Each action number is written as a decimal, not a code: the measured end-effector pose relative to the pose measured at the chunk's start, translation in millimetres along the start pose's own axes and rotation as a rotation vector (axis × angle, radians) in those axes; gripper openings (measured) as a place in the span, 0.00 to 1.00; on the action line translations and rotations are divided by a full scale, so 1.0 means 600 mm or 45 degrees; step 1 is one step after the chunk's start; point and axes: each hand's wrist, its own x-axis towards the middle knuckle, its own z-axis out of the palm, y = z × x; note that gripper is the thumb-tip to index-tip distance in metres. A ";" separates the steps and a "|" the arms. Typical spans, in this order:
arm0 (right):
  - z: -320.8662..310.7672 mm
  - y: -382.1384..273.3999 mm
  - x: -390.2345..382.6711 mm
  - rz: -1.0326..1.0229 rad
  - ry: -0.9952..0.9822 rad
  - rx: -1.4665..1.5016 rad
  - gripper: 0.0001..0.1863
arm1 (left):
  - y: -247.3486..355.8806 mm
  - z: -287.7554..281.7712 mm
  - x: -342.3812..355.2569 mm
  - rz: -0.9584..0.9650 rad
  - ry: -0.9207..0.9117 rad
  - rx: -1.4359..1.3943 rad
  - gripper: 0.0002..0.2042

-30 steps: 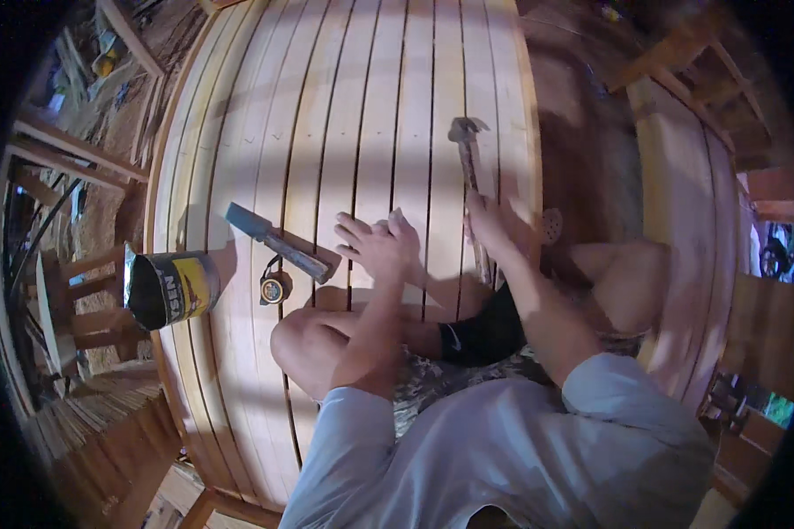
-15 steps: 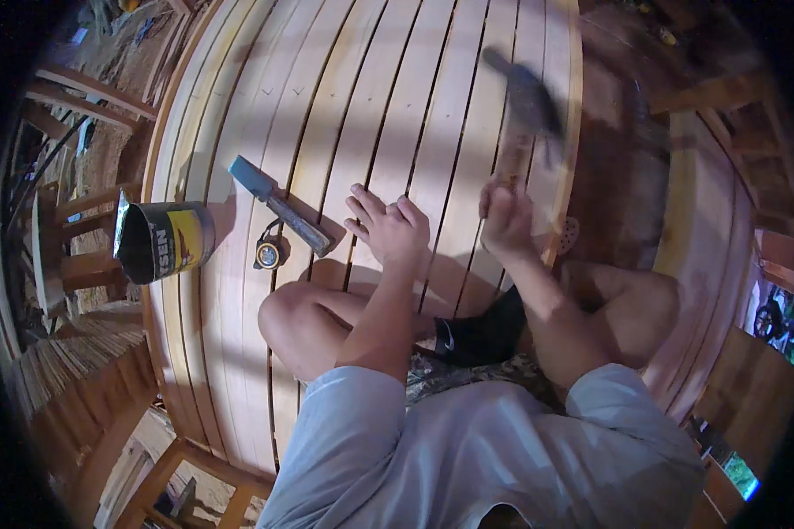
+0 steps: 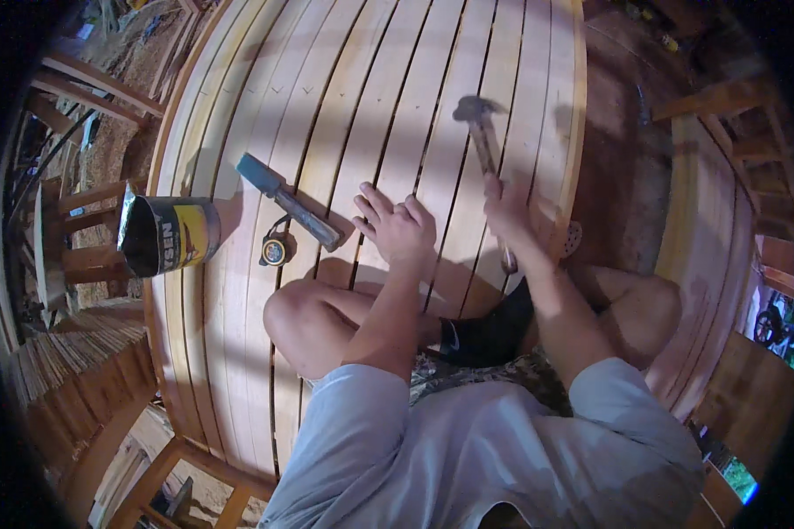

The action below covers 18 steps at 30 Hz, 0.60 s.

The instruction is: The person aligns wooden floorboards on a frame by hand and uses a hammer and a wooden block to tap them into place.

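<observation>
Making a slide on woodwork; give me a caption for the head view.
Right hand holding a hammer, left hand over wooden slats, with a tape measure nearby.

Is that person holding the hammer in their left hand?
No, the right hand grips the hammer by its handle, while the left hand is apart from it.

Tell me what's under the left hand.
Around the left hand, pale wooden slats show, running on past it. The stretch directly beneath it is covered; whether anything small lies there can't be seen.
</observation>
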 end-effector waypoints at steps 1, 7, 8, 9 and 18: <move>-0.001 -0.001 0.003 0.090 -0.031 -0.099 0.21 | -0.002 -0.001 -0.001 0.007 -0.017 -0.009 0.30; 0.016 -0.051 -0.036 -0.196 0.171 -0.135 0.27 | -0.014 -0.003 0.002 0.007 0.092 0.034 0.30; 0.009 -0.037 -0.025 -0.201 0.182 -0.144 0.27 | -0.007 -0.004 0.003 0.016 0.091 0.021 0.30; -0.004 -0.023 -0.005 0.030 0.050 -0.163 0.27 | 0.001 -0.005 0.005 0.047 0.062 -0.079 0.30; -0.026 -0.244 -0.044 -0.114 -0.162 0.465 0.20 | -0.085 -0.024 0.083 -0.060 0.290 -0.101 0.27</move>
